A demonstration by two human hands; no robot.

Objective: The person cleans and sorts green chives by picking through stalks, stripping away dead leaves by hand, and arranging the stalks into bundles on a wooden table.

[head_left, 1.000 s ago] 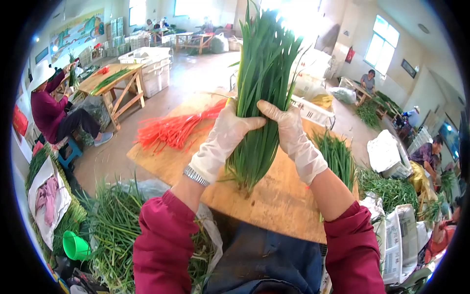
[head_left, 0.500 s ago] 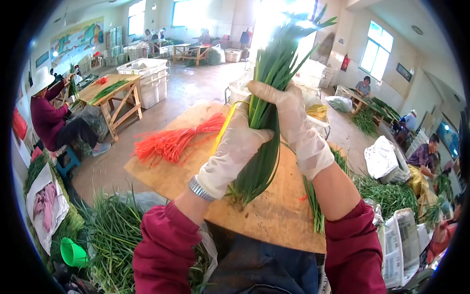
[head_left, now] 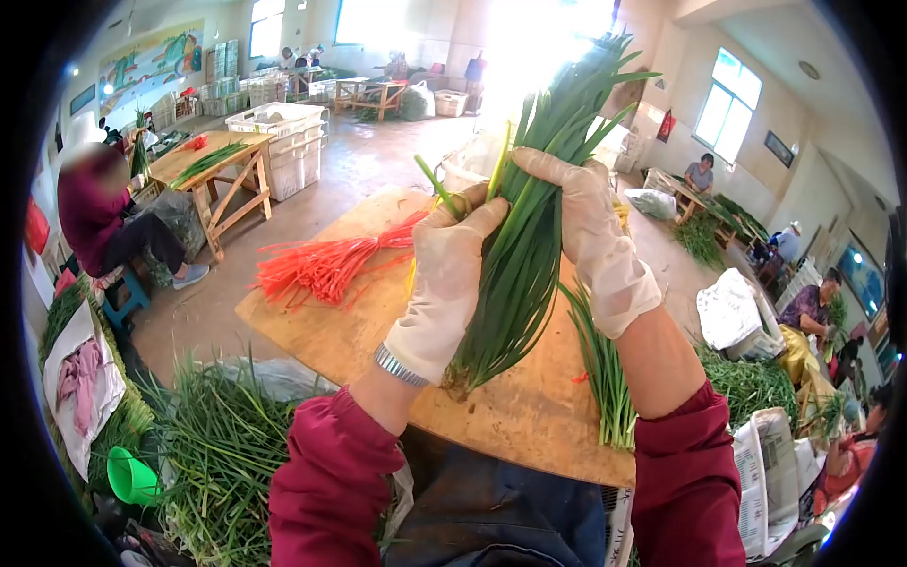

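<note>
A thick bunch of long green chives (head_left: pixel 515 283) stands upright over the wooden table, its root ends near the board. My right hand (head_left: pixel 590 241), in a thin whitish glove, is closed around its upper part, thumb across the front. To the left of it, my left hand (head_left: pixel 449 274), gloved and wearing a metal watch, pinches a yellowish-green leaf (head_left: pixel 501 161) at the bunch's edge. A bent green piece (head_left: pixel 435 181) sticks out above the same fingers. Beside my right forearm lies a smaller bunch of chives (head_left: pixel 605 378).
Red plastic ties (head_left: pixel 316 269) lie on the wooden table (head_left: pixel 378 222). Loose greens (head_left: pixel 227 463) are heaped at lower left, near a green cup (head_left: pixel 132 477). A white crate (head_left: pixel 765 482) stands at right. Co-workers sit at left (head_left: pixel 94 208) and right (head_left: pixel 808 307).
My left hand has shifted up and away from the bunch's middle and now pinches a leaf at its edge. My right hand has moved slightly right and down, still gripping the bunch.
</note>
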